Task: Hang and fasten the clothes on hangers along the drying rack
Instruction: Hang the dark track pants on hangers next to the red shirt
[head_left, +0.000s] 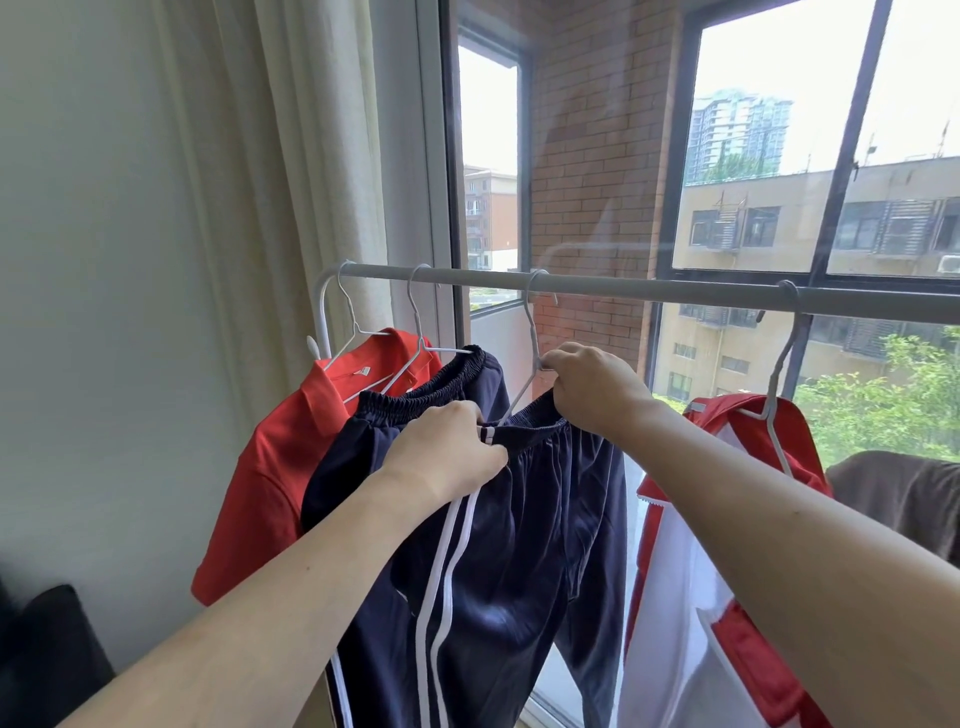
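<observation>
A grey rack bar (623, 289) runs across the window. Navy track pants (540, 525) with white side stripes hang from a white wire hanger (530, 332) hooked on the bar. My left hand (447, 452) pinches the left end of their elastic waistband by the stripes. My right hand (592, 387) grips the waistband together with the hanger's shoulder. A second pair of navy pants (457, 374) hangs just behind on its own hanger. A red polo shirt (291, 452) hangs at the far left. A red and white jacket (727, 571) hangs to the right.
A cream curtain (291, 156) hangs left of the window glass. A dark brown cloth (904, 493) lies at the right edge below the bar. A black object (47, 654) sits at the bottom left. Bare bar shows between the third hanger and the jacket.
</observation>
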